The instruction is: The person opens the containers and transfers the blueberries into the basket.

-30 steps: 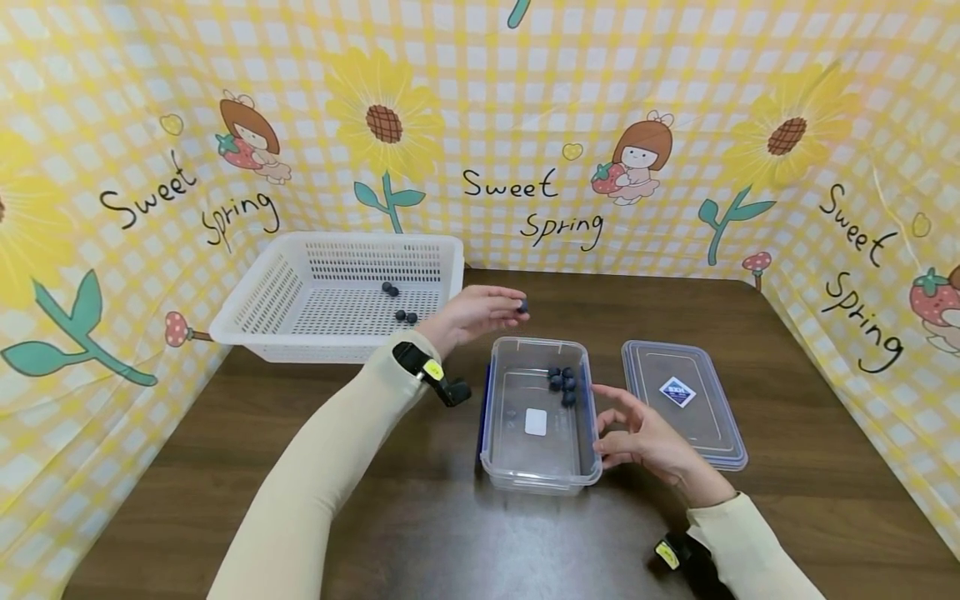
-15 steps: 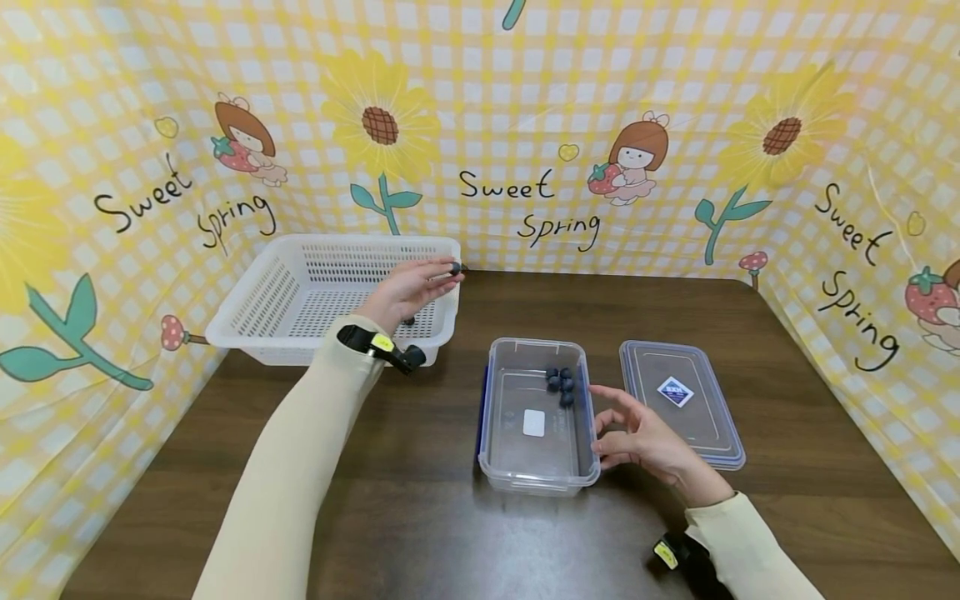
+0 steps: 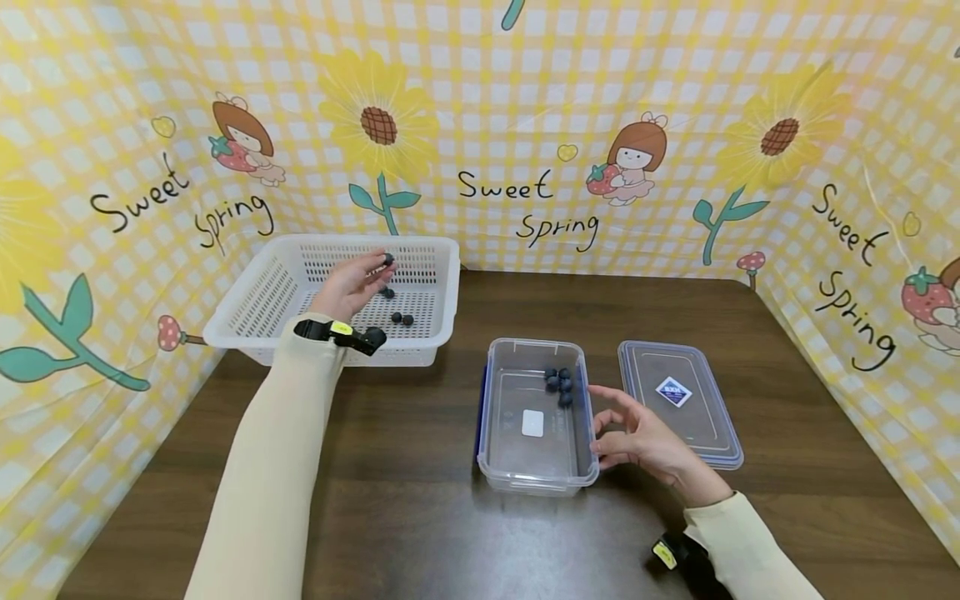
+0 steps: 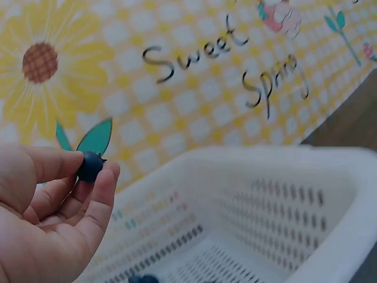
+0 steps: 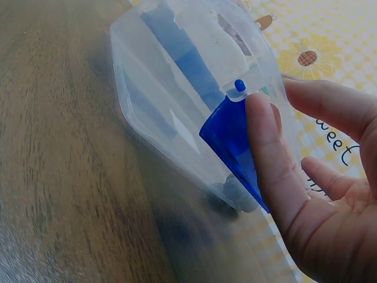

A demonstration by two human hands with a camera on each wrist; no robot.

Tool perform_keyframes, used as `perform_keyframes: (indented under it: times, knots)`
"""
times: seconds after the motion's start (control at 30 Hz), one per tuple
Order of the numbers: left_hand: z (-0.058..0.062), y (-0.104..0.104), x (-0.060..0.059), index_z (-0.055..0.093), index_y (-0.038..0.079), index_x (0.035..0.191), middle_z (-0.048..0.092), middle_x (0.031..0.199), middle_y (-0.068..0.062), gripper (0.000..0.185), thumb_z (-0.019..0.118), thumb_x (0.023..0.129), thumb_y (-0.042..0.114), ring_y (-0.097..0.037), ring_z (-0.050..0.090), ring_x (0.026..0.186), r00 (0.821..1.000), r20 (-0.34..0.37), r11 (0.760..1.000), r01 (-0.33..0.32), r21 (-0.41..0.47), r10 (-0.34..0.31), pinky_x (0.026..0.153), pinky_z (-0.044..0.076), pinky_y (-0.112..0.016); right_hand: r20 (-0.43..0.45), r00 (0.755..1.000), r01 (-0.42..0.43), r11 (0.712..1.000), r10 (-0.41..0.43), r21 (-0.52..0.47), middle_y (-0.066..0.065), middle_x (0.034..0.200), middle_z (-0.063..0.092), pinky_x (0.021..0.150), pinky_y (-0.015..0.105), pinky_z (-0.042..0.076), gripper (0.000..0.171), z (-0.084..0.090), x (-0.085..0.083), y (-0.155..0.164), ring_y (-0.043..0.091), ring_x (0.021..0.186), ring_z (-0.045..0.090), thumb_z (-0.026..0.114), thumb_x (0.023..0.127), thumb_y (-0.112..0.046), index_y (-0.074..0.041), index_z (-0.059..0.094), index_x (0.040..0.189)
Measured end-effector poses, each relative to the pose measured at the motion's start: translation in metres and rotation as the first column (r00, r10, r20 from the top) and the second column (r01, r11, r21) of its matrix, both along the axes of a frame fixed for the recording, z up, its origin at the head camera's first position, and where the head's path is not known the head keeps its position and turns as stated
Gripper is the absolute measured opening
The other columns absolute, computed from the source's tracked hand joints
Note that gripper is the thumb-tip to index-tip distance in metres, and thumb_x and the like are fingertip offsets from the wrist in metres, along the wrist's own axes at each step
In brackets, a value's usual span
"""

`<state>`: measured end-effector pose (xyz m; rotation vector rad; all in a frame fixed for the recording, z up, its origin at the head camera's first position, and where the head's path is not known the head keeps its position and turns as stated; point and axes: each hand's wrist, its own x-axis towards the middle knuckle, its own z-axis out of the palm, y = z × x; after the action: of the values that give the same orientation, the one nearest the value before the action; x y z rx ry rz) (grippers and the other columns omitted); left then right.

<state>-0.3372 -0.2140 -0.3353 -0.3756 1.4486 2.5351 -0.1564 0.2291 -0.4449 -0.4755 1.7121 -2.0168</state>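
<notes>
- Carefully, a person's left hand pinches one blueberry over the white basket, which sits toward 10 o'clock from the clear box.
- At the box's 3 o'clock side, the right hand touches the wall by the blue latch, fingers lightly bent and not wrapped round it.
- The step in hand looks to be setting the blueberry down in the basket; the next move likely calls for lowering it and easing the pinch.
- The blueberry is round, without a long axis; its crown points toward 2 o'clock in the left wrist view.
- The box's long axis runs roughly 12 to 6 o'clock on the surface.
</notes>
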Motion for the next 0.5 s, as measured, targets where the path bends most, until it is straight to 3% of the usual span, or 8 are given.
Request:
perform_keyframes:
  times: [0.07, 0.2, 0.4, 0.5]
  knots:
    - [-0.003, -0.006, 0.002, 0.045, 0.007, 0.149, 0.047, 0.146, -0.011, 0.053, 0.060, 0.099, 0.002, -0.016, 0.061, 0.106, 1.000, -0.003, 0.999, -0.021, 0.029, 0.021, 0.083, 0.055, -0.020, -0.001, 1.000, 0.003, 1.000, -0.003, 0.005, 0.009, 0.100, 0.056, 0.067, 0.034, 0.062, 0.080, 0.000, 0.000, 0.000, 0.016, 0.078, 0.068, 0.064, 0.086, 0.014, 0.005, 0.018, 0.151]
    - [-0.011, -0.017, 0.002, 0.040, 0.008, 0.152, 0.051, 0.137, -0.011, 0.053, 0.056, 0.101, 0.004, -0.014, 0.059, 0.103, 0.997, -0.002, 0.997, -0.079, -0.006, 0.079, 0.082, 0.055, -0.018, 0.000, 1.000, 0.008, 1.000, -0.008, 0.012, 0.009, 0.100, 0.056, 0.067, 0.034, 0.062, 0.080, 0.000, 0.000, 0.000, 0.017, 0.078, 0.068, 0.064, 0.086, 0.013, 0.005, 0.019, 0.151]
    - [-0.018, -0.029, -0.002, 0.035, 0.014, 0.155, 0.050, 0.126, -0.005, 0.054, 0.049, 0.104, 0.006, -0.014, 0.050, 0.122, 0.989, 0.060, 0.990, -0.134, -0.046, 0.136, 0.087, 0.052, -0.016, 0.001, 1.000, 0.009, 1.000, -0.009, 0.013, 0.008, 0.099, 0.056, 0.067, 0.034, 0.062, 0.080, 0.001, 0.000, 0.000, 0.016, 0.078, 0.068, 0.065, 0.086, 0.013, 0.005, 0.018, 0.151]
    - [-0.017, -0.031, -0.001, 0.039, 0.012, 0.152, 0.056, 0.115, -0.006, 0.050, 0.050, 0.103, 0.005, -0.014, 0.056, 0.113, 0.986, 0.069, 0.988, -0.150, -0.041, 0.153, 0.087, 0.053, -0.016, 0.001, 1.000, 0.009, 1.000, -0.009, 0.008, 0.008, 0.099, 0.056, 0.067, 0.033, 0.062, 0.079, 0.001, 0.000, 0.000, 0.016, 0.077, 0.068, 0.065, 0.086, 0.013, 0.004, 0.020, 0.151]
